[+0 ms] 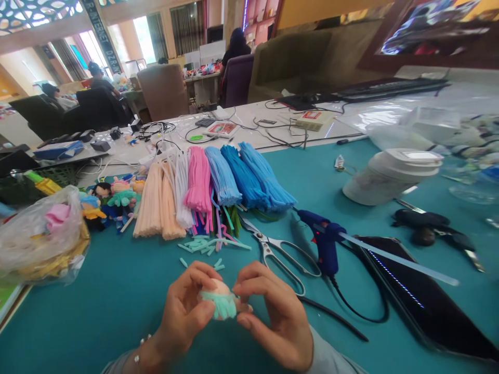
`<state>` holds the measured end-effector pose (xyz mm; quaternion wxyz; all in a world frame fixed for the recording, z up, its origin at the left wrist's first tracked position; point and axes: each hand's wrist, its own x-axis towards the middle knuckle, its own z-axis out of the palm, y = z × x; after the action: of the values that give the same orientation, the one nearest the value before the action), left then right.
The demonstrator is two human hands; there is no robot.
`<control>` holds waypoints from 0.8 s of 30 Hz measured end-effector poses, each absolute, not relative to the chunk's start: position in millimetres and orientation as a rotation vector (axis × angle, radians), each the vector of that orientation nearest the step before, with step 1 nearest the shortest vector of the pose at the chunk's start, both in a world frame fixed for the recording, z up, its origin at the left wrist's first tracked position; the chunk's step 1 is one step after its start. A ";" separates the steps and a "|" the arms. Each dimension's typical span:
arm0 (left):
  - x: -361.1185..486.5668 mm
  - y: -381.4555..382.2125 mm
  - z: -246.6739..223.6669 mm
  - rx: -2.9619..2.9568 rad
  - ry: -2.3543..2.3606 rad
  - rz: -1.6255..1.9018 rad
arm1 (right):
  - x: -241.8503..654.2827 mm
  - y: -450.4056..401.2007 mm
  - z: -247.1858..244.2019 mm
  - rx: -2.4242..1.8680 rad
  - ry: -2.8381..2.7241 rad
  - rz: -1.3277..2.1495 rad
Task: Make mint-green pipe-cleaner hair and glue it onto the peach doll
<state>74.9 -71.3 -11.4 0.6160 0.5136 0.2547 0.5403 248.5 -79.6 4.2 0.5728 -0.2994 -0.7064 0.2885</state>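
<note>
Just above the mat's near edge, my left hand point(185, 306) pinches a small pipe-cleaner doll part point(221, 302) between thumb and fingers. Its upper side is smooth and peach, and fuzzy mint-green strips hang along the lower side. My right hand point(275, 311) closes its fingertips on the right end of the same part; that end is partly hidden by the fingers. Short mint-green pipe-cleaner pieces point(202, 244) lie scattered on the mat beyond my hands. Silver scissors point(268, 244) lie spread just past my right hand, beside a dark blue glue gun point(325, 244) with a glue stick in it.
Bundles of peach point(150, 202), pink point(198, 182) and blue pipe cleaners point(249, 179) lie across the green mat point(117, 291). Small dolls point(120, 197) and a plastic bag point(42, 234) sit left. Rightward are a lidded white cup point(390, 176) and a black tablet point(424, 296). People sit farther back.
</note>
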 end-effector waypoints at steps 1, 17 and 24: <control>74.7 -71.3 -11.8 1.186 0.587 1.244 | 248.2 -79.8 4.1 -0.697 -1.658 0.692; 79.1 -73.0 -8.8 1.228 0.592 1.246 | 246.3 -79.4 4.4 -0.729 -1.686 0.692; 78.6 -73.8 -11.2 1.211 0.649 1.226 | 245.8 -82.2 6.5 -0.701 -1.678 0.758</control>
<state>78.6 -73.8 -11.2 0.6055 0.5234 0.2805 0.5298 245.8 -82.2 6.5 0.5528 -0.2967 -0.7097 0.3204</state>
